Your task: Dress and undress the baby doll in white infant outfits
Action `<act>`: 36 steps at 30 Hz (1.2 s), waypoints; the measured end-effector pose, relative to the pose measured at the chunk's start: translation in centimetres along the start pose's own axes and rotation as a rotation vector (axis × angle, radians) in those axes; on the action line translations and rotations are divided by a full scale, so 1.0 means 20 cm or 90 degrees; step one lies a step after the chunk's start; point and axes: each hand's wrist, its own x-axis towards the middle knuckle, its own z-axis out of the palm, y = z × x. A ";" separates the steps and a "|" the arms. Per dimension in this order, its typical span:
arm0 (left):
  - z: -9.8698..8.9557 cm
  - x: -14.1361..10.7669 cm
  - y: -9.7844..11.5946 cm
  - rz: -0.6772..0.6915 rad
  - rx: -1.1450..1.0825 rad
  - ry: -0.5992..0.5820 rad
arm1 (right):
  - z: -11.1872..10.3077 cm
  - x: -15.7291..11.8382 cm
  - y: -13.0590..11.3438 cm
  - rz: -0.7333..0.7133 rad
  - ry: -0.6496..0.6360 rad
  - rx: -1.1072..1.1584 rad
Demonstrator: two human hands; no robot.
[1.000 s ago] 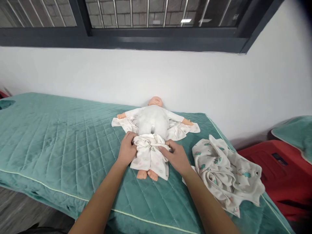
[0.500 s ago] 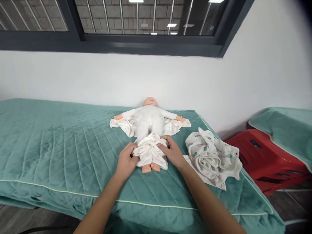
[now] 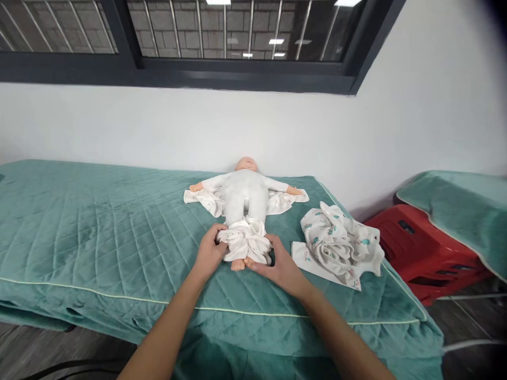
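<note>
A baby doll (image 3: 246,187) in a white body lies on its back, arms spread, head toward the wall. White printed cloth (image 3: 246,240) is bunched around its lower legs, with the feet (image 3: 237,265) sticking out below. My left hand (image 3: 212,248) pinches the bunched cloth at its left edge. On the right side, my right hand (image 3: 279,264) grips the same cloth, its thumb beside a foot. Another printed cloth (image 3: 295,198) lies spread beneath the doll's arms and back.
A crumpled printed garment (image 3: 340,245) lies on the green quilted bed (image 3: 119,227) to the right. Beyond the bed's right edge stands a red plastic object (image 3: 423,253) under green fabric (image 3: 455,206). A white wall and barred window are behind.
The cloth around the legs is more bunched, and more of the white legs shows above it. My right thumb has moved down to the feet. The view has shifted slightly.
</note>
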 end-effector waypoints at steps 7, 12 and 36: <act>-0.07 -0.10 0.05 -0.036 -0.056 -0.117 | 0.01 0.00 0.01 -0.043 0.004 -0.080; -0.07 -0.19 0.10 0.031 0.077 -0.170 | 0.01 0.02 0.04 -0.087 -0.003 -0.120; -0.32 -0.23 0.58 -0.066 0.089 -0.311 | -0.31 -0.03 -0.41 0.054 -0.391 0.113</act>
